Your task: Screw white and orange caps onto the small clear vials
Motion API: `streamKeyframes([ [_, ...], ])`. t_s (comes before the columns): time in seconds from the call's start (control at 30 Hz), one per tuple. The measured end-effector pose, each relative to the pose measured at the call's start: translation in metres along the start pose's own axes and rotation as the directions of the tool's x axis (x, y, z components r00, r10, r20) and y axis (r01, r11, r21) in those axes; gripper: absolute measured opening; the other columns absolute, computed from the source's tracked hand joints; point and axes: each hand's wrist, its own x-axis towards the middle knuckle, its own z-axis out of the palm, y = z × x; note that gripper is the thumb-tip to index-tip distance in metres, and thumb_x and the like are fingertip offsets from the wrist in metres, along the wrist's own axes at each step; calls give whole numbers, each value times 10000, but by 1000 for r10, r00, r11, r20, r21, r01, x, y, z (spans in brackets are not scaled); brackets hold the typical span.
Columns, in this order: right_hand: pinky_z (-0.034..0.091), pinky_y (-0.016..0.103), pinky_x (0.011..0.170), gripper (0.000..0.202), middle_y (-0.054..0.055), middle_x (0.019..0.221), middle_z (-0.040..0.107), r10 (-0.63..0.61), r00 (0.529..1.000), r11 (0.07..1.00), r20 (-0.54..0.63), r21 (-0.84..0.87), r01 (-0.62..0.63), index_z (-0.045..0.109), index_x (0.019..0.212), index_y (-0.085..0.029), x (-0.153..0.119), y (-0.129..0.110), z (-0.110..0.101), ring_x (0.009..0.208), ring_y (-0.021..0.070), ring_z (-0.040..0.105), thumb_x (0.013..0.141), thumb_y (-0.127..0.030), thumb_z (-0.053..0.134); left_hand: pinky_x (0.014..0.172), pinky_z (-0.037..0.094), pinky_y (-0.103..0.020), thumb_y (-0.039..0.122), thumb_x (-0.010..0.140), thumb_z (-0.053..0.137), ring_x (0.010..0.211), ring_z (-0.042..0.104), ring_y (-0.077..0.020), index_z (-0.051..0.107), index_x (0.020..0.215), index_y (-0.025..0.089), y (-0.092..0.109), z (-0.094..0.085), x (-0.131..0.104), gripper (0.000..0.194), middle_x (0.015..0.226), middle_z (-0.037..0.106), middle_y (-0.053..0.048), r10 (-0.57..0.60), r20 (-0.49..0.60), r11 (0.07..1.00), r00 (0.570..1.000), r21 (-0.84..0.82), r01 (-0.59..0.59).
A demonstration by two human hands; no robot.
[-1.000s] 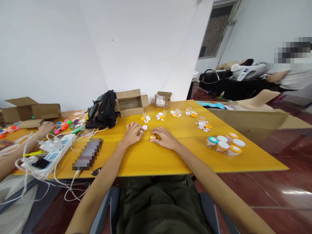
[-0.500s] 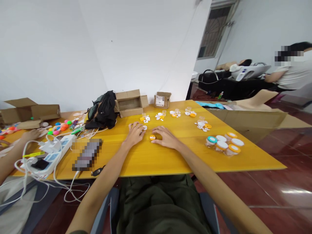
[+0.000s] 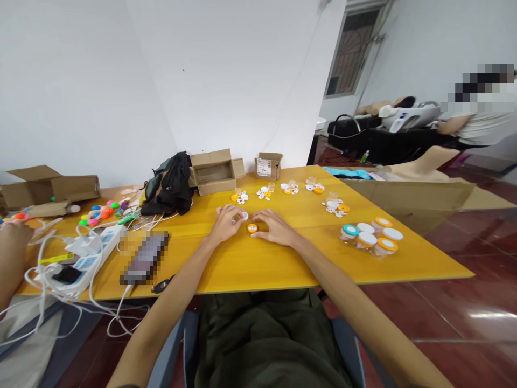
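Note:
My left hand (image 3: pixel 228 223) pinches a white disc (image 3: pixel 244 215) at its fingertips, just above the table. Small white pieces (image 3: pixel 233 221) lie under those fingers, partly hidden. To the right, the thumb and fingers of my right hand (image 3: pixel 275 227) curve round the edge of a small orange lid (image 3: pixel 252 228) lying on the table. White bits show inside the lid. Farther back stand small groups of clear cups, orange rings and white discs, such as an orange ring (image 3: pixel 319 189) and a white disc (image 3: pixel 332 205).
Lidded clear jars (image 3: pixel 366 240) stand together at the right. Cardboard boxes (image 3: pixel 214 171) and a black backpack (image 3: pixel 172 186) line the wall. A power strip (image 3: pixel 92 258), cables and a phone (image 3: pixel 145 257) lie left. Another person's hand (image 3: pixel 15 237) is at the far left.
My left hand has shifted slightly right and nearer, bringing the white disc closer to the orange lid. My right hand stays in place. The other person's hand at the left has moved left.

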Motion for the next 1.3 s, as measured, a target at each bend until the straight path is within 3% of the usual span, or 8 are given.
streamKeyframes([
  [0.17, 481, 427, 858, 421, 76, 1058, 663, 80, 997, 997, -14, -6, -80, 619, 1062, -234, 0, -2, -1, 1019, 279, 598, 725, -428, 781, 938, 437, -367, 238, 854, 582, 980, 640, -199, 624, 880, 224, 7, 6, -3, 51, 998, 717, -25, 100, 72, 977, 992, -198, -84],
  [0.33, 487, 411, 851, 450, 73, 1060, 668, 87, 996, 996, -5, 12, -87, 619, 1075, -236, 0, -3, -2, 1015, 278, 609, 707, -426, 795, 905, 491, -333, 225, 832, 580, 937, 652, -187, 605, 903, 211, 9, 11, -4, 77, 979, 704, -33, 125, 97, 946, 987, -311, -89],
  [0.6, 496, 409, 867, 396, 72, 1064, 687, 66, 998, 997, 21, 37, -67, 628, 1053, -229, 0, -4, -4, 1020, 271, 627, 729, -395, 783, 846, 507, -315, 206, 815, 584, 874, 645, -178, 604, 941, 202, 8, 12, -6, 128, 952, 700, -30, 93, 155, 955, 984, -292, -45],
  [1.3, 500, 411, 876, 341, 72, 1037, 700, 68, 997, 995, 47, 75, -72, 640, 1032, -216, 0, -4, -7, 997, 264, 641, 741, -336, 772, 827, 507, -304, 213, 813, 603, 853, 637, -173, 602, 926, 196, 10, 14, -6, 114, 942, 698, -29, 69, 184, 938, 981, -346, -1],
])
